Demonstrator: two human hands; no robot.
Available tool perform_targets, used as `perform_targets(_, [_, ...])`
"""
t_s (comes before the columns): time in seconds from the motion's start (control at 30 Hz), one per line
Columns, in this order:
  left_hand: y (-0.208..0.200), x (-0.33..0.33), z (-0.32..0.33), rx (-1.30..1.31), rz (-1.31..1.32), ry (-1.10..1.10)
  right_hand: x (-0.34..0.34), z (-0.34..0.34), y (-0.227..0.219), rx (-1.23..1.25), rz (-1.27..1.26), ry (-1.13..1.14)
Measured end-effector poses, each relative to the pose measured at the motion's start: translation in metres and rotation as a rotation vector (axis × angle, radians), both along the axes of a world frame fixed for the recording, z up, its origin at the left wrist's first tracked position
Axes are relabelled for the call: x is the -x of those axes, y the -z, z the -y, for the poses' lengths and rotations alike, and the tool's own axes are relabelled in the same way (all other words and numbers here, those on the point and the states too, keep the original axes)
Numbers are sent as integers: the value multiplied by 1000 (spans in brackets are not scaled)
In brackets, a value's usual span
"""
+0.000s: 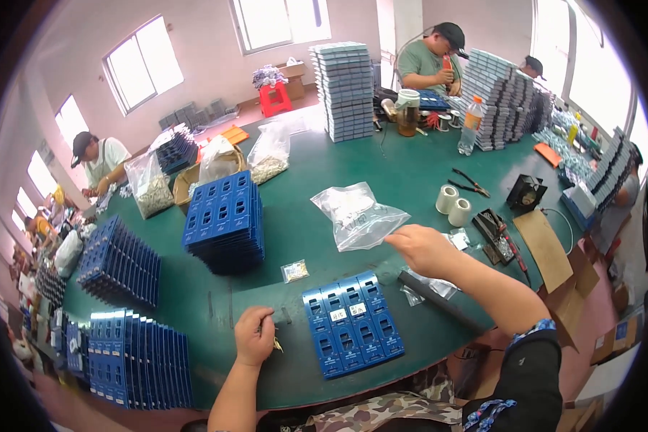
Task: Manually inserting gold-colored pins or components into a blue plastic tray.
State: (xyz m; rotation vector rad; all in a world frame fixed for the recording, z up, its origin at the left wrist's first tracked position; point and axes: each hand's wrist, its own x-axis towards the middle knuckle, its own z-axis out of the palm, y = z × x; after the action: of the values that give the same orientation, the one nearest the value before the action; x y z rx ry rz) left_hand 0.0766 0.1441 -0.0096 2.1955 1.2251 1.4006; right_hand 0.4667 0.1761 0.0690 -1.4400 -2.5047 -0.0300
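My right hand (423, 249) reaches forward over the table, its fingers closed at the near right corner of a clear plastic bag (358, 219) with white contents. Nearer to me, my left hand (255, 335) is curled closed above the table. Small gold-coloured pieces (277, 345) show at its right edge; whether the fingers grip them is hidden. Between my forearms lies a flat blue panel (353, 327) with rows of rectangular cut-outs and two white labels. Beyond it sits a small clear packet (294, 271) of gold-coloured bits.
Stacks of blue panels (223, 223) stand on the green table (288, 209) at left. Right of the bag are white spools (448, 199), pliers (471, 183), a dark bar (443, 299) and a tool box (498, 234). Grey stacks (343, 93) and other people (428, 65) are farther back.
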Motion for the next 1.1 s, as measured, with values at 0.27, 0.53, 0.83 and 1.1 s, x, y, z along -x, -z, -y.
perform_targets(0.27, [-3,7,3,-17,77,-37,47,-139,48,272,123,87])
perform_targets(0.53, [-5,21,3,45,151,-67,80,-174,28,41,-135,174])
perform_targets(0.83, [-18,13,-11,21,242,4,-23,-279,68,-40,-299,-3])
perform_targets(1.1, [-13,24,1,49,227,-51,60,-226,21,52,-484,144])
